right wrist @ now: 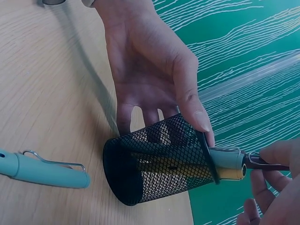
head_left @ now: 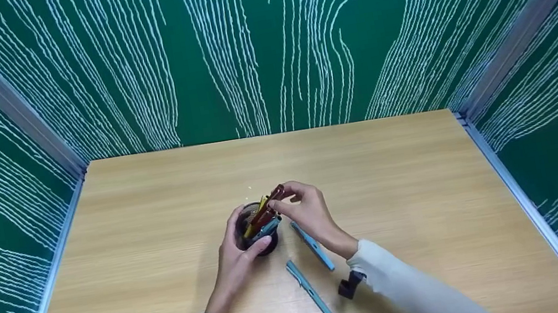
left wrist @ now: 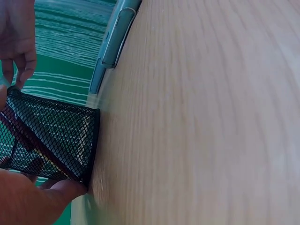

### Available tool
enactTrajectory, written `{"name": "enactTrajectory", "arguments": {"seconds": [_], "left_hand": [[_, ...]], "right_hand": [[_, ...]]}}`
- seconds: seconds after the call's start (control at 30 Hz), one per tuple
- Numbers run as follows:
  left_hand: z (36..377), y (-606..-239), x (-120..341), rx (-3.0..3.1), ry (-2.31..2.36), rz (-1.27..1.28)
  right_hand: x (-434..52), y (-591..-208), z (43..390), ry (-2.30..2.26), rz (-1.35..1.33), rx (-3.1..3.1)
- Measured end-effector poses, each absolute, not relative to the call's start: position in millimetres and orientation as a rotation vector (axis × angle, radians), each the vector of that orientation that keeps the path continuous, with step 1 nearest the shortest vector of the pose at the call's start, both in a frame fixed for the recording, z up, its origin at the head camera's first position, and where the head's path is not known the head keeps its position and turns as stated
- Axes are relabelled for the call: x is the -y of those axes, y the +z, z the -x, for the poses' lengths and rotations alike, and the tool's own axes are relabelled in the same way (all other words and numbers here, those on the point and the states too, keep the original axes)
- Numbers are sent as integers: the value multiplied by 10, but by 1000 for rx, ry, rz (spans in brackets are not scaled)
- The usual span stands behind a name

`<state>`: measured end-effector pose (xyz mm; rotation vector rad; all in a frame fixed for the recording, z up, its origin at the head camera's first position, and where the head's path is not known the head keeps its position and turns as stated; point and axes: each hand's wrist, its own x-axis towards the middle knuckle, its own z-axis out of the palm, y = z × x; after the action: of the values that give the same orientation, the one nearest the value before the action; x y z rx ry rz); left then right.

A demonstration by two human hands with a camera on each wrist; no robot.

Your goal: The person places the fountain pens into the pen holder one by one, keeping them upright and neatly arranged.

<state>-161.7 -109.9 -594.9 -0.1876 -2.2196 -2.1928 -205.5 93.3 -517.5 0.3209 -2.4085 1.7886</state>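
In my head view, the mesh cup (right wrist: 154, 180) is just below the middle of the frame, its base apparently resting on the tabletop (head_left: 158, 243). My left hand (head_left: 236, 255) wraps its fingers partway round the wall, thumb on the near side. My right hand (head_left: 311, 213) has its fingers closed to a narrow pinch on the upper end of a dark red pen (head_left: 270, 201), which slants over the mouth. I can't tell whether its far tip touches the bottom.

What worries me is crowding: a yellow pen (right wrist: 232, 173) and a cupped teal pen (right wrist: 225, 158) lean into the same side, so a clip could snag on a neighbour and drag it along. If the left fingers slackened then, a sideways tug could tip the cup. A pinch this near the end could also let the pen swivel. Lower centre, a blue pen (head_left: 313, 246) and a loose teal pen (head_left: 309, 290) lie near my right wrist; a low sweep might knock either.
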Motion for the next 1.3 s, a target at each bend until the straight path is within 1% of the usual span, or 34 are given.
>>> {"name": "enactTrajectory", "arguments": {"seconds": [0.5,0.77,1.07,1.3], "left_hand": [[1625,-5921,1069,2272,-2147,178],[1626,-5908,1069,2247,-2175,179],[1611,-5918,1081,2225,-2190,197],[1595,-5929,1097,2232,-2207,159]], "right_hand": [[-999,-5192,1999,1787,-311,2393],[-1155,-5280,1914,1798,-244,2417],[-1266,-5400,1830,1739,-227,2463],[-1366,-5581,1752,1725,-171,2525]]}}
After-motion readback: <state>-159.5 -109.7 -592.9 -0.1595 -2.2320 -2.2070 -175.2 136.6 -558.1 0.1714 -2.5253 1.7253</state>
